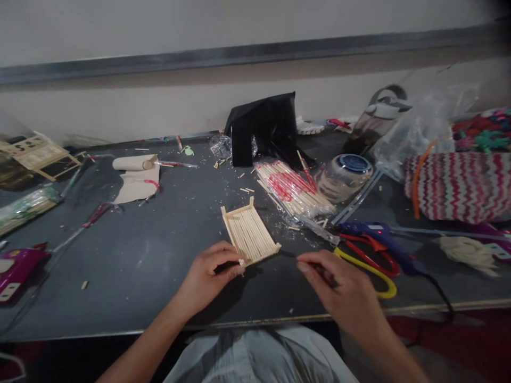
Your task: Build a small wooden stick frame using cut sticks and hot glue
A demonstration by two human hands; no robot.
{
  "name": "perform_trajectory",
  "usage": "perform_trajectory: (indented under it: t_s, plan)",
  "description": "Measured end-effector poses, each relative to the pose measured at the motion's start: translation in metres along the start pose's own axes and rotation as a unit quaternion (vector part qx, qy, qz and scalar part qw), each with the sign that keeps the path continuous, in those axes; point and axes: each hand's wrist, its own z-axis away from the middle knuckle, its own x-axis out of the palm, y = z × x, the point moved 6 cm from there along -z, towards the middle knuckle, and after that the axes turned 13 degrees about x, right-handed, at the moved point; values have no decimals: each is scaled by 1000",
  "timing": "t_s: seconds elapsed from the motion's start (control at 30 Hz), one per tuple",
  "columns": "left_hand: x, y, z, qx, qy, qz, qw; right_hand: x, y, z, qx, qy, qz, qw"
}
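A small bed-like piece of thin wooden sticks [253, 231], with short posts at its corners, lies tilted on the dark table in front of me. My left hand [217, 271] pinches its near left corner between thumb and forefinger. To the right of the piece, and apart from it, is my right hand [335, 279]. Its thumb and forefinger are drawn together at the tips; anything between them is too small to make out. Scissors [383, 276] with yellow and red handles lie just beyond the right hand, beside a blue glue gun [379, 239] with a small red light.
A plastic packet of wooden sticks [293, 189] lies behind the stick piece, near a jar [347, 173]. Farther back stands a black folded object [263, 127]. Rolled cream cloth [136, 178] lies left; a striped knitted pouch [459, 186] is right. Stick scraps are scattered about.
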Motion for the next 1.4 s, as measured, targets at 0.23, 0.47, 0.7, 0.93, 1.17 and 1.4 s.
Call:
perform_trajectory:
  t_s: [0.23,0.47,0.7,0.93,1.17,1.4]
  plan:
    - [1,-1,1,-8,-15,-16,1000,22,4,2,44,-68,-31,996]
    - [-15,-7,16,-74,57,29,995,37,-21,18,8,-116,-63,991]
    - [-38,-17,12,-195,144,3,970,29,-7,2,17,25,45,999]
    - [-32,-31,-15,-226,115,-10,967,45,-15,-15,-37,-30,70,996]
    - [-31,-34,-23,-235,139,13,962,43,-25,-27,-40,-54,32,997]
    - [-13,-19,-12,-286,182,291,895,18,-53,-33,-42,-57,14,997]
